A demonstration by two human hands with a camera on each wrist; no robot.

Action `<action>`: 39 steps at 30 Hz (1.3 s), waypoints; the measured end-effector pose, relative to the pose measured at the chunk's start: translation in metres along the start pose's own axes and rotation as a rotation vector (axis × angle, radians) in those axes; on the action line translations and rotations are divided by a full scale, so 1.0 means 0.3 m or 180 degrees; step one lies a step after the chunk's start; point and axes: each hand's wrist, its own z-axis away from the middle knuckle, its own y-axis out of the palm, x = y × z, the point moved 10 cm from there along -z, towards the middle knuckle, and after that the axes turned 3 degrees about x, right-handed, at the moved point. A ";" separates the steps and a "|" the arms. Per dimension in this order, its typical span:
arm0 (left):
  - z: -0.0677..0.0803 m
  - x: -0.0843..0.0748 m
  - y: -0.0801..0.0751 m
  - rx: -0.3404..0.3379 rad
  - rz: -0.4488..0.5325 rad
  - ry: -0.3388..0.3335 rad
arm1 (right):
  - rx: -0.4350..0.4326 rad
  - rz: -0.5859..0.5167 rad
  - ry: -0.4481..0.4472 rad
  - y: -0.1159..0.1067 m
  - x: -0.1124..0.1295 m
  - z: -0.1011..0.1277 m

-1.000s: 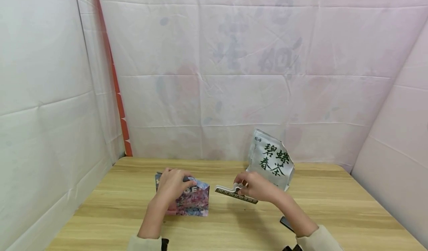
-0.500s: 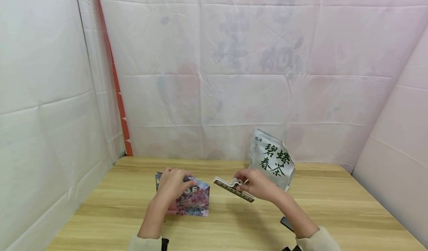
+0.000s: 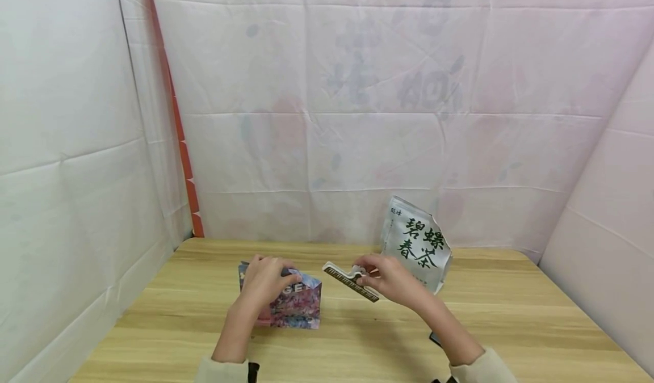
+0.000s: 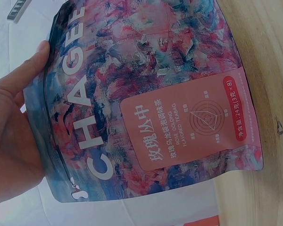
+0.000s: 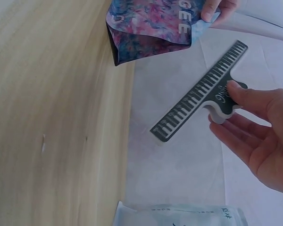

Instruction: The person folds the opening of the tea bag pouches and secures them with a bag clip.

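Observation:
My left hand [image 3: 265,283] grips the folded top edge of a tea bag pouch [image 3: 296,306] standing on the table. The pouch [image 4: 188,117] is pink and blue, printed CHAGEE, with a pink label. To its right, my right hand [image 3: 390,278] holds a long clip [image 3: 349,281] above the table. In the right wrist view, the clip [image 5: 198,94] shows a black and white piano-key pattern along its bar. Thumb and fingers pinch its handles from both sides, and its long bar is angled toward the pouch.
A silver tea pouch [image 3: 416,247] with dark green lettering stands behind my right hand. A small dark object [image 3: 436,339] lies partly hidden by my right forearm. The wooden table [image 3: 511,315] is enclosed by white cloth walls [image 3: 357,116].
My right hand has moved slightly left and up with the clip, whose bar has turned to a steeper slant. My left hand and the pouch have stayed in place.

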 end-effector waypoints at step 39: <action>0.000 0.004 0.007 0.0040 0.0034 -0.0049 | -0.1208 -0.0961 0.0211 -0.027 0.015 -0.054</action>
